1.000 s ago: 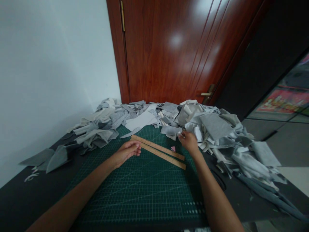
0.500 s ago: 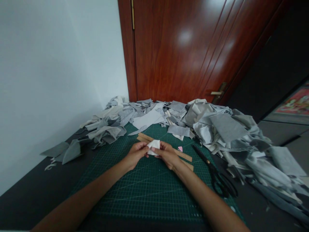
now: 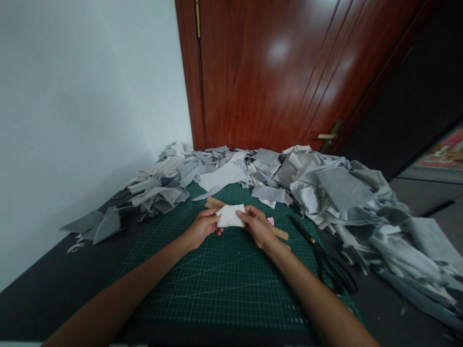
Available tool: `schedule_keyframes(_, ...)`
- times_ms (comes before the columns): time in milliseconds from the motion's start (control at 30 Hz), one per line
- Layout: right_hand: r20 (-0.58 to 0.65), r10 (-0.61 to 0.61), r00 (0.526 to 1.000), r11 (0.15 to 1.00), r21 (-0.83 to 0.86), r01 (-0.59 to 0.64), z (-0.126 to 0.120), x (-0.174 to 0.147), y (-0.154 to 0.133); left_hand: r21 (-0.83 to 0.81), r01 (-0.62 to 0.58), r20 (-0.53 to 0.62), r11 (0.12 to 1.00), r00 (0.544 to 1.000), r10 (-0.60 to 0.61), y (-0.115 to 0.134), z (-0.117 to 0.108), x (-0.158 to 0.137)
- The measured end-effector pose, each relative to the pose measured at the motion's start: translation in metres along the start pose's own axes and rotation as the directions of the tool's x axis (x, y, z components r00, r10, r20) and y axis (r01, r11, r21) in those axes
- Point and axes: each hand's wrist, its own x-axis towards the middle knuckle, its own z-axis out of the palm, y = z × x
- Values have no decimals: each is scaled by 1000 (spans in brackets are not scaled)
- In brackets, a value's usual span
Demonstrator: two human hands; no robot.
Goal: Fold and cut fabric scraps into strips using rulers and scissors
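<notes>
Fabric-craft workspace, green cutting mat (image 3: 217,284), scissors (image 3: 313,241), heaped cloth scraps (image 3: 343,190)

A white cloth piece (image 3: 230,216) spreads between fingers (image 3: 249,219).

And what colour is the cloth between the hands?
The cloth is white; the head view shows it best.

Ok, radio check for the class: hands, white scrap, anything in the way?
Left fingers and right fingers pinch opposite ends of the white scrap. Scrap held over green mat, rulers partly hidden. Scissors lie right, not blocking.
</notes>
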Motion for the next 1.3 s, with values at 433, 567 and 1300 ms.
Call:
schedule_keyframes(433, 60, -65, 996, 933, -350, 82, -1, 0, 17, 257, -72, 0, 964, 997, 75, 0, -8, 7)
schedule_keyframes(567, 81, -23, 996, 881, -470, 59, -6, 0, 15, 521, -63, 45, 851, 998, 46, 6, -18, 7)
schedule_keyframes(1300, 89, -56, 994, -7, -996, 89, -4, -25, -24, 828, -560, 554, -8, 816, 168, 5, -1, -18)
